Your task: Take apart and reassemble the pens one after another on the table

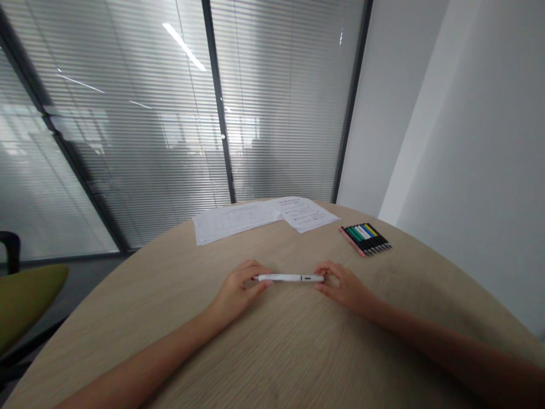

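A white pen (289,278) lies level just above the round wooden table (298,352), held at both ends. My left hand (239,291) pinches its left end with curled fingers. My right hand (343,285) pinches its right end, near the dark band on the barrel. Both forearms rest on the tabletop and reach in from the near edge.
A row of several pens (366,238) with coloured and black barrels lies at the right of the table. Two printed paper sheets (255,217) lie at the far edge. A green chair (25,295) stands at the left. Glass walls with blinds stand behind the table.
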Demonstrator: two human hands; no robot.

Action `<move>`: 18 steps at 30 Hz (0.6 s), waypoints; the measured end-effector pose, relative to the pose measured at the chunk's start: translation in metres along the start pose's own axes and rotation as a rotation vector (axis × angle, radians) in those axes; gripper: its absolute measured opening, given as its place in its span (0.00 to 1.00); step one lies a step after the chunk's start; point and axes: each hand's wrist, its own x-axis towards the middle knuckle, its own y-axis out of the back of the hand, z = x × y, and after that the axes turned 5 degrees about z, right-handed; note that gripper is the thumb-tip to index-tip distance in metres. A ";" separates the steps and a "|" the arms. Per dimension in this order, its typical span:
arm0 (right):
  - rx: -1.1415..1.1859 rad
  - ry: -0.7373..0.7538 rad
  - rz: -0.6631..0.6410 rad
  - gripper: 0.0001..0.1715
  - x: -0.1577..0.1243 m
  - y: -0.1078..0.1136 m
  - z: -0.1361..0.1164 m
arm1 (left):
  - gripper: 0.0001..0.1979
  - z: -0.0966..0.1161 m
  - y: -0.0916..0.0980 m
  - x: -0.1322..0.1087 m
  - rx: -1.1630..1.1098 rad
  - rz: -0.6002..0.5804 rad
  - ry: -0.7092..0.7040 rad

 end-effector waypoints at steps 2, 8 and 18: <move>-0.003 -0.003 0.004 0.05 0.000 0.001 -0.001 | 0.07 -0.001 0.000 0.000 0.005 -0.001 0.002; -0.015 0.017 0.010 0.07 0.000 0.000 0.002 | 0.07 -0.002 -0.001 0.000 0.012 -0.001 -0.018; -0.052 0.044 -0.003 0.17 0.000 0.000 0.005 | 0.07 0.001 -0.001 -0.001 0.023 -0.030 -0.009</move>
